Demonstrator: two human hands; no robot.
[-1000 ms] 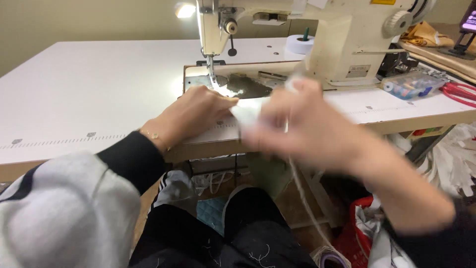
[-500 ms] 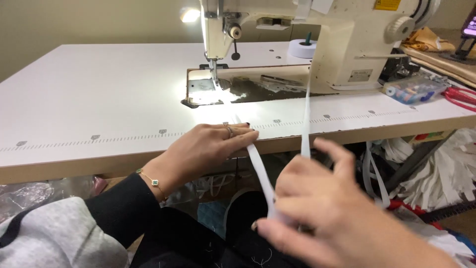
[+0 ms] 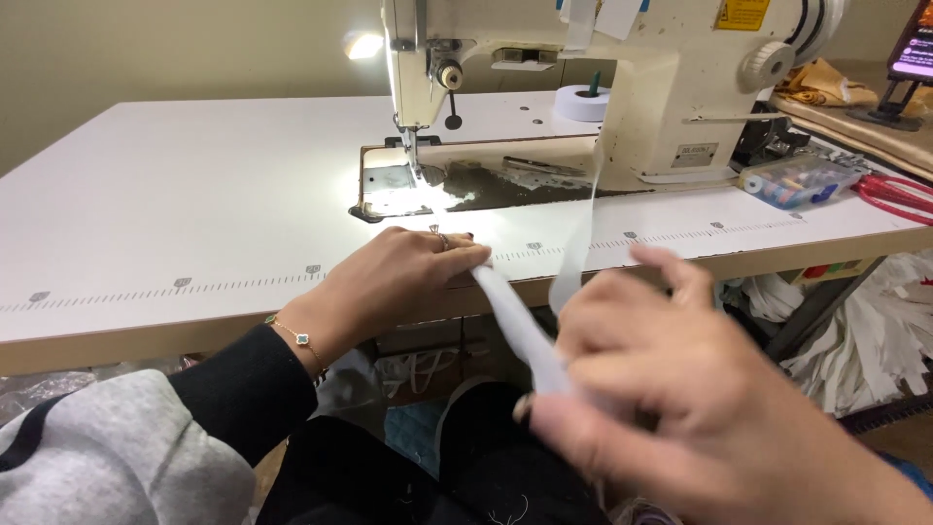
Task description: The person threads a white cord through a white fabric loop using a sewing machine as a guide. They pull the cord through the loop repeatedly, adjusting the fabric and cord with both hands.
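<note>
A white elastic strap (image 3: 520, 326) runs between my two hands at the near edge of the white sewing table (image 3: 194, 214). My left hand (image 3: 398, 282) rests on the table edge and pinches one end of the strap. My right hand (image 3: 700, 408), blurred and close to the camera, grips the strap lower down, below table height. A second length of white strap (image 3: 583, 233) rises from my right hand toward the cream sewing machine (image 3: 622, 87). The machine's needle area (image 3: 413, 180) is lit brightly.
A roll of white tape (image 3: 583, 102) stands behind the machine bed. A clear box of small items (image 3: 797, 180) and red-handled scissors (image 3: 894, 194) lie at the right. White strap bundles (image 3: 875, 340) hang below the table's right side.
My left hand slid back from the needle plate to the table's near edge. My right hand pulled the strap down and toward me, and the view shifted slightly.
</note>
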